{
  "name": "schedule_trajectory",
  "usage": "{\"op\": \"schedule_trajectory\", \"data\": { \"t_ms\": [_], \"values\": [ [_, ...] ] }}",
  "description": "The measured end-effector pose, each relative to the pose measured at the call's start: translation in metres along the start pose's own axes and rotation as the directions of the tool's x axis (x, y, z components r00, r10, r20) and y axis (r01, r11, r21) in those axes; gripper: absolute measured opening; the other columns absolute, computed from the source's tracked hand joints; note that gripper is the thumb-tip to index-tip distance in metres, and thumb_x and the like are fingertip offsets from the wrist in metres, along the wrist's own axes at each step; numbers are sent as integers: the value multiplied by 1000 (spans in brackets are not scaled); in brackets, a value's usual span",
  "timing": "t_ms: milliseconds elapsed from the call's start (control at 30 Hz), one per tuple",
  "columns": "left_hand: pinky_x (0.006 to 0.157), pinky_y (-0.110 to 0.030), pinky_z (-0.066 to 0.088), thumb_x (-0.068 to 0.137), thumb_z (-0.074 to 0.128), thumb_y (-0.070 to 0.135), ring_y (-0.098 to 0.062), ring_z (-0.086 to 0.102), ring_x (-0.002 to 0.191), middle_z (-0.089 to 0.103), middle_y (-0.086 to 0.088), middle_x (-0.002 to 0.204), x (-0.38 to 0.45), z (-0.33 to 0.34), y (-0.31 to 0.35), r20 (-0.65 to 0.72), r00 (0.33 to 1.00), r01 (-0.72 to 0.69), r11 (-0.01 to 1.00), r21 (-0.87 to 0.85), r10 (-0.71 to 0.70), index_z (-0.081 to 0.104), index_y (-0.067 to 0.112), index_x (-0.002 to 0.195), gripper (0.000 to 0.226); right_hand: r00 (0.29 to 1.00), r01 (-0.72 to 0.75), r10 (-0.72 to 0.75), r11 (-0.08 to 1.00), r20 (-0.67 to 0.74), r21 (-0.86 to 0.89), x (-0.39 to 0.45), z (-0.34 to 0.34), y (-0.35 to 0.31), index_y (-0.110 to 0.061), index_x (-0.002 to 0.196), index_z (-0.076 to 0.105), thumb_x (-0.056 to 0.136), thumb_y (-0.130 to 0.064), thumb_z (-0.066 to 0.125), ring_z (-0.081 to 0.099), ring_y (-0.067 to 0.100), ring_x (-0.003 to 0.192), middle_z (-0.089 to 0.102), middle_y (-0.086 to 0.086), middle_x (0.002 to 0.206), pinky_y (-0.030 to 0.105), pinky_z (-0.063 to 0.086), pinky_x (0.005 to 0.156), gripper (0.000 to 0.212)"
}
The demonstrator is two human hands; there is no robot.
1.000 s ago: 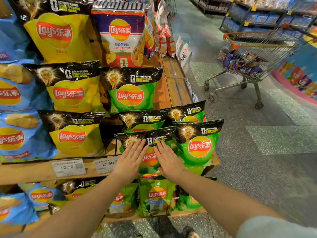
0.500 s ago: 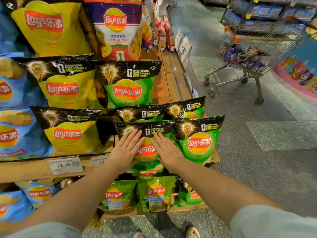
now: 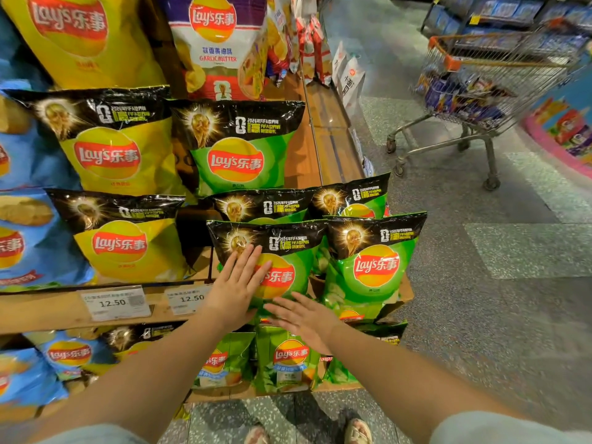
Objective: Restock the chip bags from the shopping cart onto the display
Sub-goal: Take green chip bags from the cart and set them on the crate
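From the head view, the left hand (image 3: 235, 288) lies flat, fingers straight and spread, on a shiny, puffy green chip bag (image 3: 288, 267) standing on the wooden display shelf (image 3: 48, 312). The right hand (image 3: 304, 318), blurred, is spread open just below that bag at 5 o'clock. A second green bag (image 3: 373, 267) touches it at 3 o'clock. The wire shopping cart (image 3: 490, 88) stands at 2 o'clock on the speckled stone floor (image 3: 496, 315), well apart.

I stood in a supermarket aisle, facing a wooden display (image 3: 41, 310) stacked with chip bags (image 3: 237, 155) above price tags (image 3: 116, 302) reading 12.50, while a wire shopping cart (image 3: 487, 78) waited on the speckled floor (image 3: 480, 315) near stocked shelves (image 3: 499, 11).
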State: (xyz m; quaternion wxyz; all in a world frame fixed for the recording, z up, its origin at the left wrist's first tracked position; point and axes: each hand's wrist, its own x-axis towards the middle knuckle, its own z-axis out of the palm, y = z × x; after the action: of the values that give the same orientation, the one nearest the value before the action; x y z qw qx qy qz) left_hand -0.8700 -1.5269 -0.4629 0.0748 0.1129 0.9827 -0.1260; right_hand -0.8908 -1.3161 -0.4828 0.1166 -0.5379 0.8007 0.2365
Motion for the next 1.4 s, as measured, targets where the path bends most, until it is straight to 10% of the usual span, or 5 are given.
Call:
{"op": "schedule_trajectory", "data": {
  "t_ms": [433,700,967,1267,1400],
  "values": [
    [105,-70,-12,26,92,52,-28,-9,146,23,-10,155,-5,24,4,-7,1000,-4,992,-125,3,-6,31,151,161,991,-97,75,974,-112,-204,15,8,22,-9,136,-40,102,-36,18,-36,25,131,-35,8,148,46,-28,106,72],
    [82,-70,-36,88,51,58,-28,-63,108,-62,-7,126,7,13,10,151,979,146,988,-57,-136,-60,27,115,118,969,-215,193,967,-157,-136,18,1,35,-12,127,-50,102,-33,30,-42,22,128,-49,5,138,46,-39,94,86],
    [103,-66,-22,65,77,55,-35,-34,137,-39,-11,148,-5,16,11,99,984,158,981,-116,-146,-35,25,141,138,921,-337,349,937,-174,97,8,-12,38,-8,147,-9,80,-52,65,6,19,142,6,7,154,45,-10,115,109],
    [108,-66,-7,48,86,55,-37,-6,145,17,-18,153,-28,12,17,-55,991,105,974,-199,-118,23,16,148,125,752,-556,650,713,-107,427,-13,-26,46,-3,148,5,86,-60,50,-2,30,144,-4,19,154,44,-8,116,95],
    [106,-67,-15,63,75,60,-37,-12,143,-4,-15,155,-36,-2,32,83,986,161,956,-245,-145,-12,27,150,127,709,-650,702,612,70,451,-42,-11,51,-20,134,-36,96,-58,28,-57,20,117,-57,5,129,48,-30,105,84]
  ]
}}
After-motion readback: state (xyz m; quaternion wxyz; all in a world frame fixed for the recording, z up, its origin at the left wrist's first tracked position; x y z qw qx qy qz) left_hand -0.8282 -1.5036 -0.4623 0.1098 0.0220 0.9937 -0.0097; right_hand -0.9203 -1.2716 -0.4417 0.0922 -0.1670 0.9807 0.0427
